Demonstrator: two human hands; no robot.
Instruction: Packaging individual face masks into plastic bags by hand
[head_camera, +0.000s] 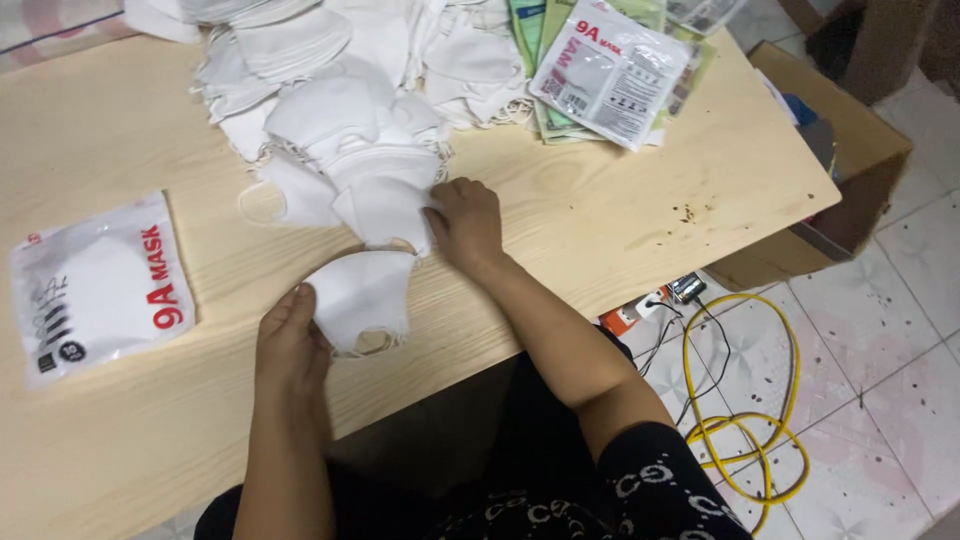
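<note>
While sorting through loose white masks on a pale wooden table (620, 215), picking one mask off the pile and readying it, by the look of it, for bagging. Left hand (290, 345) holding a folded white mask (362, 298) at its left edge, fingers curled and pinching the fabric, thumb side hidden under the cloth so exact pinch depth not readable. Mask lying just off the near end of the pile (340, 130), near the table's front edge, ear loops trailing beneath it. Right hand (465, 222) resting on the pile's near end, fingers bent and pressing down on the topmost mask there, not spread; whether gripping or merely steadying, cannot tell. Lying flat at far left, well apart from both hands: a sealed white pouch (100, 285) with red lettering, seemingly holding a mask already. Stacked at the table's far right: more pouches (610, 70), white over green. Beyond the table edge: a cardboard box (850, 160), and on the tiled floor a yellow cable (740, 400) coiled near a power strip (640, 310). Judging the next move: needing an empty pouch brought within reach, and the held mask kept folded flat so as to slide in cleanly without snagging the loops.
</note>
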